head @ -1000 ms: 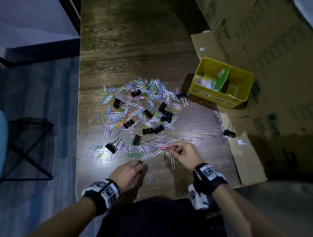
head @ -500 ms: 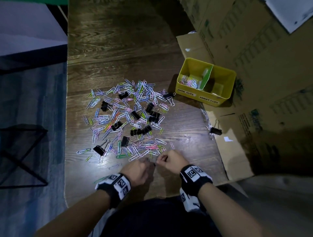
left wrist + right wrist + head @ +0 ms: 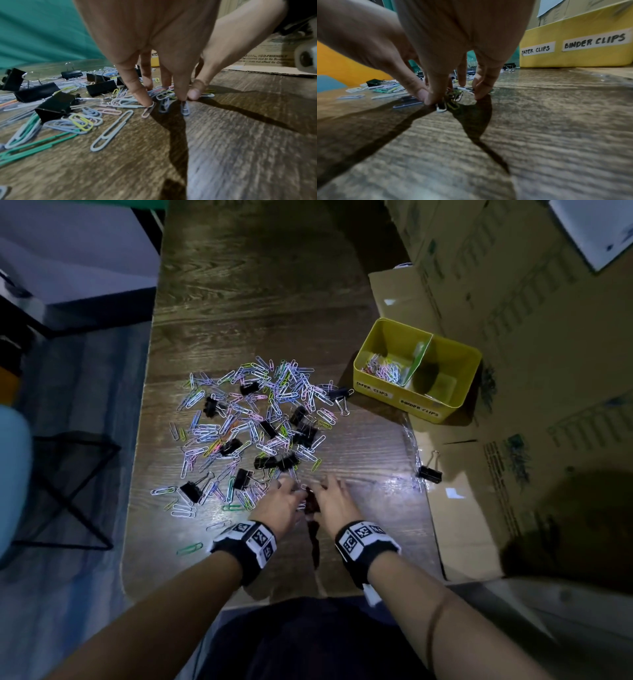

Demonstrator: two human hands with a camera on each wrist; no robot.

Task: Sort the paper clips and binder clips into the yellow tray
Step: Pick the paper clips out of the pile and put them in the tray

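A heap of coloured paper clips (image 3: 239, 419) mixed with black binder clips (image 3: 267, 462) lies mid-table. The yellow tray (image 3: 416, 402) stands at the right, labelled for paper clips and binder clips (image 3: 573, 58); its left compartment holds several paper clips (image 3: 385, 369). Both hands work side by side at the heap's near edge. My left hand (image 3: 281, 501) pinches a bluish paper clip (image 3: 185, 110) between thumb and forefinger (image 3: 186, 96), while another finger presses a pink clip (image 3: 148, 110). My right hand (image 3: 334, 501) pinches a small bunch of paper clips (image 3: 452, 100) against the table (image 3: 431, 100).
Cardboard boxes (image 3: 531, 320) wall off the right side, and flattened cardboard (image 3: 455, 518) lies under the tray. One binder clip (image 3: 430, 474) sits apart on clear plastic by that cardboard. A green paper clip (image 3: 189, 548) lies alone near the front left edge.
My left hand has come forward from the table's front edge to the heap. The two hands have closed together and both now pinch clips.
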